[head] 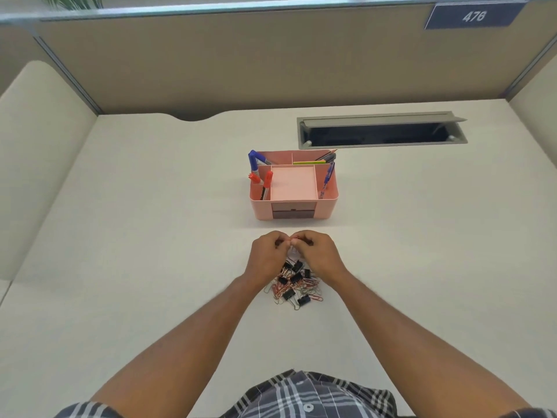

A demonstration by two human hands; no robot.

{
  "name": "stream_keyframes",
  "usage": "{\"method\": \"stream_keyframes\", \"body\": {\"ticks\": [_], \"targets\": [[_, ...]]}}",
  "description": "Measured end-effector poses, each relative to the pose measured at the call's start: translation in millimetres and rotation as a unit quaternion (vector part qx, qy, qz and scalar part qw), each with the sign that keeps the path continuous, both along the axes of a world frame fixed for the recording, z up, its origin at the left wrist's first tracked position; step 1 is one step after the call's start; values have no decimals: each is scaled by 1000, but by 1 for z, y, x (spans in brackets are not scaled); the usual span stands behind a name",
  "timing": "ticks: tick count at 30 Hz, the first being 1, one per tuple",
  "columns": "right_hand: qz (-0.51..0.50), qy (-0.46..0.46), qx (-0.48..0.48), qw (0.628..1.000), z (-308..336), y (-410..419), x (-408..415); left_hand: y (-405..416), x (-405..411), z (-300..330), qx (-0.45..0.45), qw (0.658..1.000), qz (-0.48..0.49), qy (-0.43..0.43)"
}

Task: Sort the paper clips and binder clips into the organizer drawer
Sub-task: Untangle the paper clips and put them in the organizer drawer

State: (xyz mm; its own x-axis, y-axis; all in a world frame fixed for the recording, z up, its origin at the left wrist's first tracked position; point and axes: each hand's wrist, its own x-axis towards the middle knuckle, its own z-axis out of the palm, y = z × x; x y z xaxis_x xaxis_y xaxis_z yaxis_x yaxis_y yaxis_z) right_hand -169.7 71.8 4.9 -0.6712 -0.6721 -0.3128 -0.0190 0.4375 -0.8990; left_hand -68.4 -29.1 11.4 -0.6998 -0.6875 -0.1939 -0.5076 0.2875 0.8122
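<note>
Looking down through the head camera, I find both hands raised just beyond the far edge of the pile of clips (291,285) on the table (150,236). My left hand (266,254) has its fingers curled in a narrow grip; something dark shows at the fingertips, but I cannot tell what it is. My right hand (316,251) pinches what appears to be a reddish paper clip (297,237), held where the two hands meet. The black binder clips (289,294) and loose wire paper clips lie mixed together below and nearer to me than both grips, partly under the hands. The pink organizer (294,184) stands straight ahead, a short way beyond the hands, and its drawer (293,213) faces me and looks closed. Neither hand is plainly nearer to it; the drawer front lies centred between them. My judgement: sorting has barely begun, and the drawer must be pulled open toward me before anything goes in.
</note>
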Motion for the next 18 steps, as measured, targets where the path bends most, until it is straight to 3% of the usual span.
{"method": "stream_keyframes", "body": {"ticks": [8,14,18], "targets": [[-61,-6,22,998,2,-8,0,-1,-8,-3,38,998,44,15],[-121,-59,-2,991,7,-15,-2,-5,-25,16,219,956,165,100],[-113,-27,31,993,2,-6,-4,-4,-34,18,259,940,194,107]]}}
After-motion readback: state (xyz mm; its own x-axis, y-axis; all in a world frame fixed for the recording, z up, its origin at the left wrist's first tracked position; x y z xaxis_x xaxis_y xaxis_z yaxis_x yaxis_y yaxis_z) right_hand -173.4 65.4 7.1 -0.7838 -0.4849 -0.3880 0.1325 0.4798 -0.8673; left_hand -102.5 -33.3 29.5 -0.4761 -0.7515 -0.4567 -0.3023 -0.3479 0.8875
